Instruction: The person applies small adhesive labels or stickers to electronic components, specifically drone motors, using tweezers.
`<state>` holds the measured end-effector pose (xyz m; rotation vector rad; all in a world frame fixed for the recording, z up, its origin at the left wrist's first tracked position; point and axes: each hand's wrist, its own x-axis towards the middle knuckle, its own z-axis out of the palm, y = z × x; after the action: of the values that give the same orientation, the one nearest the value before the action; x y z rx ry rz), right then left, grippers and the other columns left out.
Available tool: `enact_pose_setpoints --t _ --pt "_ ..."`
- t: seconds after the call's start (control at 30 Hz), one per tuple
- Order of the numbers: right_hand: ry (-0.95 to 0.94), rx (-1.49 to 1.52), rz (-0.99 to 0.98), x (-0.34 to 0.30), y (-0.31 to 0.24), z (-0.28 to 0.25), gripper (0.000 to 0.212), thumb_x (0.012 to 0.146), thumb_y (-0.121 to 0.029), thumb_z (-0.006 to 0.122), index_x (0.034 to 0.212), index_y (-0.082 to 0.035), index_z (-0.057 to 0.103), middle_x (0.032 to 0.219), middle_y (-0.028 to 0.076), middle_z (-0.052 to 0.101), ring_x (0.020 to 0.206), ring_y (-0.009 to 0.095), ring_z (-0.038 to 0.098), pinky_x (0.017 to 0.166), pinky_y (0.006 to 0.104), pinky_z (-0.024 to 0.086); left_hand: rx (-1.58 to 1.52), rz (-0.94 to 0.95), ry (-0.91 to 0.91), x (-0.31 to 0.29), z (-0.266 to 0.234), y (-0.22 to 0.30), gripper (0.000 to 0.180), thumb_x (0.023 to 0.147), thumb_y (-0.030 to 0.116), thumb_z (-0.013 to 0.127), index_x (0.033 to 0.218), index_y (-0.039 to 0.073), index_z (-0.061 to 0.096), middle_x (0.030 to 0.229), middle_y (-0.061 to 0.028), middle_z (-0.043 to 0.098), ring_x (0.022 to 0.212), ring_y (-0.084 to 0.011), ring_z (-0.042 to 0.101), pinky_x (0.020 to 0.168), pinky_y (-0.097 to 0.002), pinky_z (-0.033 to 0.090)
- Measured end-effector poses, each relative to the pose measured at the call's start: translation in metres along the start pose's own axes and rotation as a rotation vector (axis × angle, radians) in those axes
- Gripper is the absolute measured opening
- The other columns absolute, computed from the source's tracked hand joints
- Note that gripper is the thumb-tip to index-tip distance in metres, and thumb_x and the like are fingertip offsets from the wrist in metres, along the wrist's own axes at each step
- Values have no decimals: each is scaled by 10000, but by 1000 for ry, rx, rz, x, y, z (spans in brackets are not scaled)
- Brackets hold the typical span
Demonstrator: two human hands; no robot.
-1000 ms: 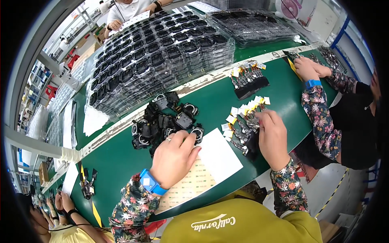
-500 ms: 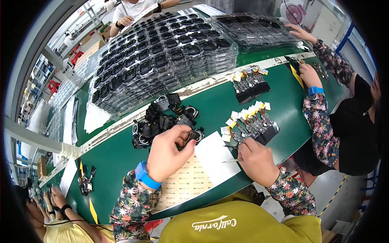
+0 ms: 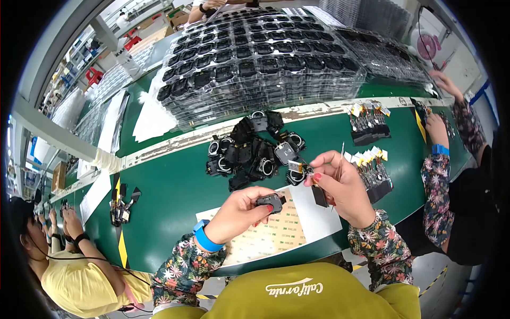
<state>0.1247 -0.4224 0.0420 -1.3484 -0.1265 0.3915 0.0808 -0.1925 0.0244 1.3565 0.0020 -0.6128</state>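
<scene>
Bench: green top point(image 3: 164, 212) is spanning the middle, a scuffed pale strip point(image 3: 319, 110) running along it.
Left side: grey-white beam point(image 3: 58, 135) is slanting across; shelving point(image 3: 59, 63) is standing beyond.
Seating: red stools point(image 3: 94, 75) are standing in the aisle, upper left.
Far right: pink fan point(image 3: 428, 46) is facing the bench; blue bars point(image 3: 482, 91) are rising nearby.
Floor: pale grey, yellow-and-black tape point(image 3: 435, 280) is crossing it.
Light: bright, is falling evenly.

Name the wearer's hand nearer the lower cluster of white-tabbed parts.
Right. The right hand is just left of the lower cluster; the left hand is farther to its left, holding a black case above the patterned sheet.
</scene>
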Motion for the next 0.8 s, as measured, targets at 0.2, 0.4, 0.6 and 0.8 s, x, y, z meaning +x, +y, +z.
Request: enact_pose_setpoints --t 0.2,0.4,0.6,0.8 --pt "-79 -82 111 4 9 11 275 883 -4 493 1151 -50 532 844 35 611 521 3 389 443 157 314 22 -18 19 -3 -7 4 271 856 -30 535 1126 -9 537 820 -41 628 642 -43 535 542 -183 419" --pt "-105 -356 -186 -2 22 15 282 861 21 501 1125 -51 568 849 56 607 545 24 438 454 169 350 -19 18 7 -1 -12 1 292 848 -31 535 1139 -4 533 801 -32 629 632 -37 528 552 -184 421" --pt "-243 -977 -698 -10 25 22 431 714 69 577 1123 -62 605 893 104 565 609 150 551 501 253 470 30 21 10 2 -12 1 303 831 -38 537 1133 -6 540 802 -34 634 639 -34 533 560 -184 423" --pt "-304 -1348 -772 -23 21 27 558 659 22 591 1207 -78 558 928 114 517 645 206 564 548 303 503 128 27 49 0 -10 1 278 820 -43 534 1094 -11 574 768 -23 632 638 -26 539 540 -175 419"
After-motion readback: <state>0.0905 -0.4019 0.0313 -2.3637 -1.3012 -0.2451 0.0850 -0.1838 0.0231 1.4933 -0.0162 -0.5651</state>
